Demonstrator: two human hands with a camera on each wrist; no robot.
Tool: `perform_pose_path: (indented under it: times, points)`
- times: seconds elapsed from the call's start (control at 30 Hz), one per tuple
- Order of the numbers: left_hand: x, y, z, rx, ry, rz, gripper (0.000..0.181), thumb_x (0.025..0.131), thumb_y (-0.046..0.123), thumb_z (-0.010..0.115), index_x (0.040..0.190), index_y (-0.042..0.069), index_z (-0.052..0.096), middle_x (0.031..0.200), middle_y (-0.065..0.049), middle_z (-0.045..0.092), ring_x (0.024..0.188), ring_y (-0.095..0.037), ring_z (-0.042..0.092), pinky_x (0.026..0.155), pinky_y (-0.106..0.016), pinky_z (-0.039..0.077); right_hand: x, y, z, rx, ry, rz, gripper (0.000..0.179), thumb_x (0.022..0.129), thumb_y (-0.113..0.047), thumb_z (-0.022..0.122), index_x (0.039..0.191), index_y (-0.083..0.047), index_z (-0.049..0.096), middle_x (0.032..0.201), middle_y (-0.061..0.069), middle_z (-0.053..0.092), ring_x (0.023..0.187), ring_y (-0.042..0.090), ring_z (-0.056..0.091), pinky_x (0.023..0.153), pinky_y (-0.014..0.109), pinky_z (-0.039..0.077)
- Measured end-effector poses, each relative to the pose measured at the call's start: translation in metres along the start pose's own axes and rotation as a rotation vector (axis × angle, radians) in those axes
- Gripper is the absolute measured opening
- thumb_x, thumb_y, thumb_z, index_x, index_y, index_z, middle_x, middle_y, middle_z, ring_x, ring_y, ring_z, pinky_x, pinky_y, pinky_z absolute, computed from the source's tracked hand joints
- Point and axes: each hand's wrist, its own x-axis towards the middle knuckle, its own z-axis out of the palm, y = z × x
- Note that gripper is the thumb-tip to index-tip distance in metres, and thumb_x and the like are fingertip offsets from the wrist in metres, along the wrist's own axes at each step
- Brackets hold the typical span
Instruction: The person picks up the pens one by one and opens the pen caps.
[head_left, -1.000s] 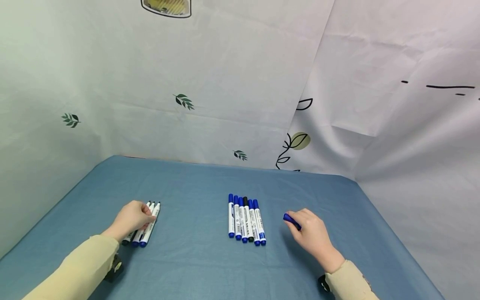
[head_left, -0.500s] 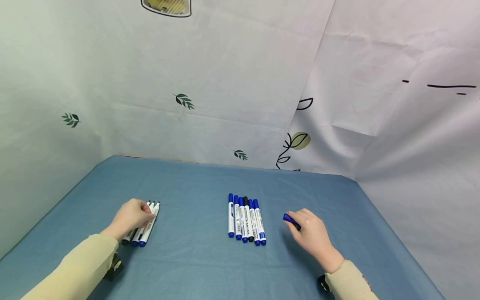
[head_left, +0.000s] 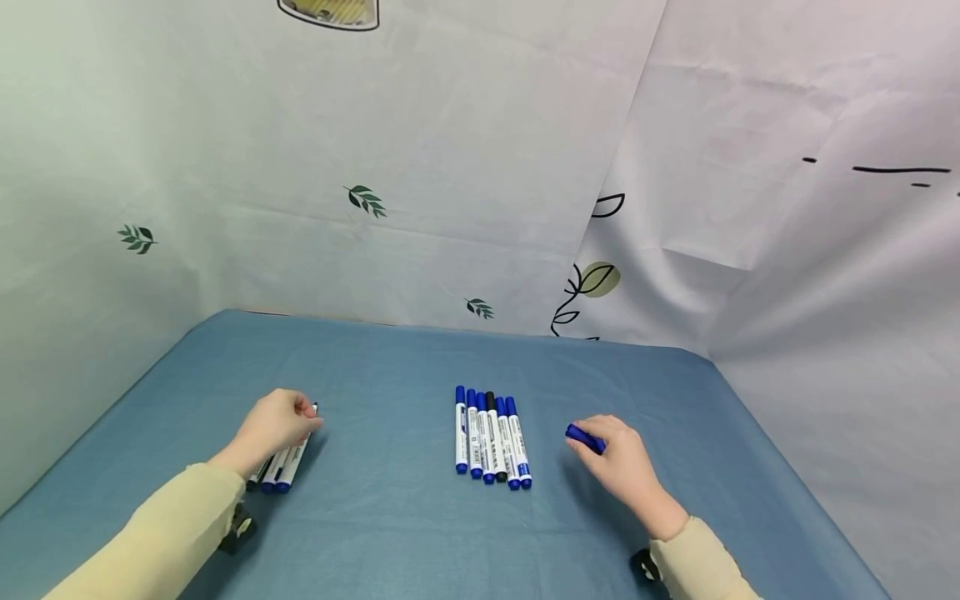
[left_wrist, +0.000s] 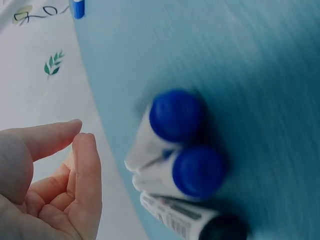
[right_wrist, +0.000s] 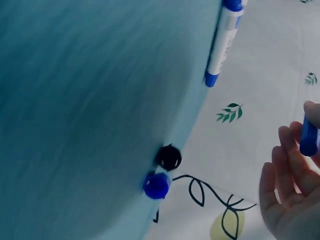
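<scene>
My left hand (head_left: pixel 272 427) is above uncapped white markers (head_left: pixel 292 463) at the left of the table. In the left wrist view its thumb and index fingertips nearly meet, with nothing between them. Beyond it lie the markers' ends, two blue (left_wrist: pixel 177 115) and one black (left_wrist: pixel 224 228). My right hand (head_left: pixel 617 462) pinches a blue marker cap (head_left: pixel 585 438) between thumb and fingers, raised over the cloth. In the right wrist view a black cap (right_wrist: pixel 169 157) and a blue cap (right_wrist: pixel 156 185) sit side by side on the table; the right hand hides them in the head view.
A row of several capped markers (head_left: pixel 484 433), mostly blue with one black, lies mid-table. Blue cloth (head_left: pixel 375 533) covers the table. White printed curtains (head_left: pixel 450 150) stand behind it and at both sides.
My left hand has let go of the rightmost of the left markers and risen slightly, forward and right. The right hand keeps its hold on the cap, almost still.
</scene>
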Motion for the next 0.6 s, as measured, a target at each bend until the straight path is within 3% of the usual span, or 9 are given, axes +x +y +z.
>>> perform_pose_path:
  times: [0.27,0.6]
  points:
    - [-0.001,0.013,0.012,-0.05,-0.024,0.038,0.013,0.089,0.011,0.062,0.079,0.002,0.058,0.07,-0.007,0.059,0.06,-0.015,0.056,0.055,-0.03,0.046,0.006,-0.003,-0.002,0.238,-0.124,0.222,0.015,0.076,-0.007,0.078,0.09,-0.004,0.073,0.084,0.0,0.061,0.069,0.007,0.049,0.058,0.021,0.044]
    - [-0.002,0.035,0.03,-0.107,-0.021,0.104,0.014,0.085,0.01,0.067,0.076,0.002,0.059,0.066,-0.005,0.057,0.058,-0.013,0.057,0.054,-0.029,0.049,0.01,-0.005,-0.003,0.366,-0.227,0.354,0.021,0.077,-0.01,0.077,0.094,-0.001,0.069,0.077,0.003,0.061,0.066,0.01,0.05,0.057,0.022,0.045]
